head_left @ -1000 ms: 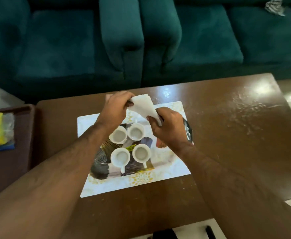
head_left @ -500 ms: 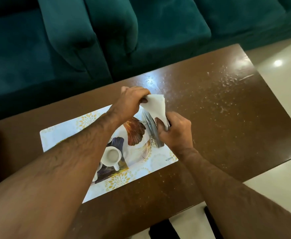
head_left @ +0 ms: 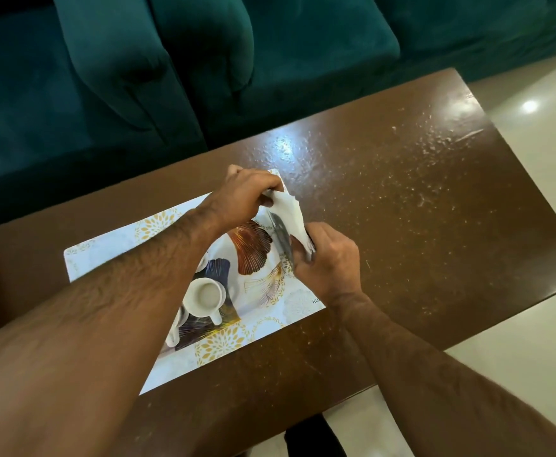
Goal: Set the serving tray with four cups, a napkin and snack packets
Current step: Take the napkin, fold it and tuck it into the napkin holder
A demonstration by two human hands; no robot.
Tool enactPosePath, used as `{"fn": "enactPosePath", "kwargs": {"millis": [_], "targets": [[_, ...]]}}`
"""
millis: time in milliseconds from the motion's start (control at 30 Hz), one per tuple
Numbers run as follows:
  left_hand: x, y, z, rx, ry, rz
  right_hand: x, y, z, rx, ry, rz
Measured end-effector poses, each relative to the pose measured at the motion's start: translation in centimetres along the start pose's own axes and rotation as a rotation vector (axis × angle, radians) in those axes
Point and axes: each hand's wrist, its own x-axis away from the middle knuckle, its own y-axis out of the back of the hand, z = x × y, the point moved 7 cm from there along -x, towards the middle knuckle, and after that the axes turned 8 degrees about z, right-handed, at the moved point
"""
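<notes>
The napkin (head_left: 289, 222), white and partly folded, sits just right of frame centre, stretched between both hands over the right end of the serving tray (head_left: 105, 249). The left hand (head_left: 243, 196) pinches its upper corner with curled fingers; the right hand (head_left: 329, 258) grips its lower end. The tray, white with a gold and dark leaf print, lies flat on the brown surface (head_left: 402, 192). One white cup (head_left: 204, 296) shows fully on the tray at lower centre; other cups are mostly hidden under the left forearm. A teal sofa (head_left: 270, 44) fills the upper frame.
</notes>
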Motion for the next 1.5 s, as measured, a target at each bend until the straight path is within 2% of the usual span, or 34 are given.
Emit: {"fn": "enactPosePath", "kwargs": {"millis": [167,300,433,667,1500], "targets": [[-0.3,-0.8,0.1,-0.018,-0.004,0.010,1.3,-0.8,-0.6,0.033,-0.043,0.044],[-0.6,-0.7,-0.8,-0.121,-0.076,0.033,1.9,-1.3,-1.0,0.024,-0.047,0.070],[-0.8,-0.4,-1.8,-0.205,-0.152,-0.014,2.1,-1.5,-1.1,-0.003,-0.043,0.092],[-1.1,-0.7,-1.2,-0.237,-0.089,0.075,2.2,-1.8,-1.4,-0.023,-0.035,0.117],[-0.8,-1.0,-0.4,-0.165,-0.016,-0.017,3.4,-2.3,-2.1,-0.078,0.003,0.130]]}}
